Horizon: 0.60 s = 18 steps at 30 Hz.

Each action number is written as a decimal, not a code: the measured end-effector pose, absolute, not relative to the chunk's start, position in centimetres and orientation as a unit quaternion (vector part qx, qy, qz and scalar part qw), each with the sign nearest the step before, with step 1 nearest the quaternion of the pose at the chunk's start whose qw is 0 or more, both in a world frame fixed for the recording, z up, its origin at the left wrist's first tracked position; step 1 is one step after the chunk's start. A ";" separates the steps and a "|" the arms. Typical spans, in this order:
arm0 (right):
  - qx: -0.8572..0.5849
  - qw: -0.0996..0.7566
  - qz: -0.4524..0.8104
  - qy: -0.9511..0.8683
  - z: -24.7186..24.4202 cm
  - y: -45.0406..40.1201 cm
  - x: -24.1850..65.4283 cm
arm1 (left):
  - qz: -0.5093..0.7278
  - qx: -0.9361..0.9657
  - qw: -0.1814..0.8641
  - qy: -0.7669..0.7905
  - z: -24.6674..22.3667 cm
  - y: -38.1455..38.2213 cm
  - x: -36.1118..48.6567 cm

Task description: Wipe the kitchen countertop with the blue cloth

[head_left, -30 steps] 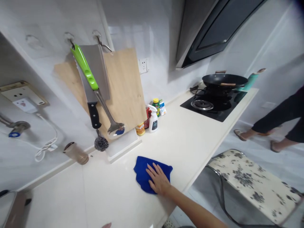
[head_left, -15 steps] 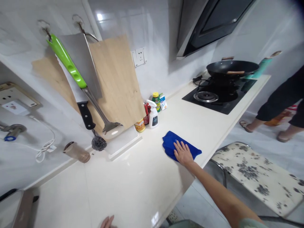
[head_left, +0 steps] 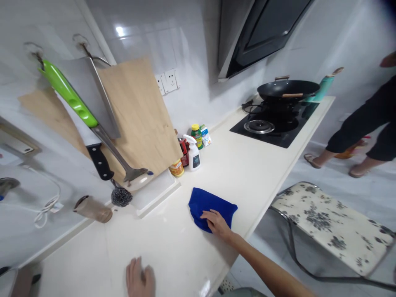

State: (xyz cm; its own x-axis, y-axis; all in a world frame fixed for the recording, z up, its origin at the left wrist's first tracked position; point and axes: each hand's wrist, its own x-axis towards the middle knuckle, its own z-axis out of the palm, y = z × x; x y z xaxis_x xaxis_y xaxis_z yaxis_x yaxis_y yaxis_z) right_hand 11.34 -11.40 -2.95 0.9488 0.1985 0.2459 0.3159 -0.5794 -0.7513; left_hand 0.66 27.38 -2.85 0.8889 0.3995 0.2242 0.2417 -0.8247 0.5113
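Head camera, looking down along a pale kitchen counter (head_left: 247, 165). The right hand (head_left: 218, 222) lies flat, fingers spread, on the near edge of a blue cloth (head_left: 210, 206) — pressing it to the counter rather than gripping it. The cloth is bunched and sits near the counter's front edge, roughly midway along it. The left hand (head_left: 140, 280) rests palm down on the bare counter at the bottom of the view, well apart from the cloth; its fingers look loosely open, though it is partly cut off by the frame.

Behind the cloth, against the tiled wall, a wooden cutting board (head_left: 139, 115) leans upright. A cleaver (head_left: 89, 103) and a green-handled spatula (head_left: 77, 103) hang in front of it. Just beside the board stands a white spray bottle (head_left: 194, 153) among small jars. Farther along, a black wok (head_left: 287, 88) sits on the gas hob (head_left: 272, 128). On the floor to the right are a patterned folding chair (head_left: 331, 225) and another person's legs (head_left: 359, 132).
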 end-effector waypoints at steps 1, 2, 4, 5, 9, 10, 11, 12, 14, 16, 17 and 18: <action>-0.885 0.443 -0.061 -0.134 -2.6 -11.5 11.2 | 0.157 0.942 0.246 0.166 -2.5 27.0 1.8; -0.885 0.445 -0.056 -0.128 -2.2 -11.4 11.2 | 0.156 0.942 0.244 0.168 -2.2 26.6 2.7; -0.882 0.451 -0.043 -0.131 -1.4 -10.4 10.7 | 0.162 0.943 0.225 0.183 -2.0 25.6 4.1; -0.882 0.450 -0.035 -0.137 -1.0 -9.4 10.2 | 0.166 0.945 0.208 0.192 -2.1 25.1 4.4; -0.877 0.432 0.013 -0.210 0.8 -4.1 6.3 | 0.166 0.952 0.160 0.203 -2.4 24.1 4.6; -0.852 0.438 0.044 -0.282 1.5 -2.9 5.4 | 0.166 0.953 0.157 0.200 -2.4 24.0 4.5; -0.818 0.451 0.071 -0.349 2.3 -2.0 4.8 | 0.170 0.953 0.154 0.197 -2.3 24.0 4.5; -0.781 0.468 0.089 -0.403 3.1 -1.5 4.6 | 0.174 0.953 0.152 0.195 -2.2 24.0 4.4; -0.758 0.495 0.070 -0.418 4.3 -1.5 5.7 | 0.180 0.953 0.147 0.194 -2.0 24.0 4.4; -0.818 0.478 -0.003 -0.320 4.5 -2.7 8.4 | 0.174 0.953 0.144 0.200 -1.9 24.1 4.4; -0.857 0.443 -0.038 -0.260 4.0 -3.6 10.0 | 0.169 0.953 0.145 0.204 -2.0 24.2 4.4; -0.876 0.426 -0.054 -0.221 3.3 -4.5 11.5 | 0.163 0.953 0.147 0.208 -2.1 24.3 4.4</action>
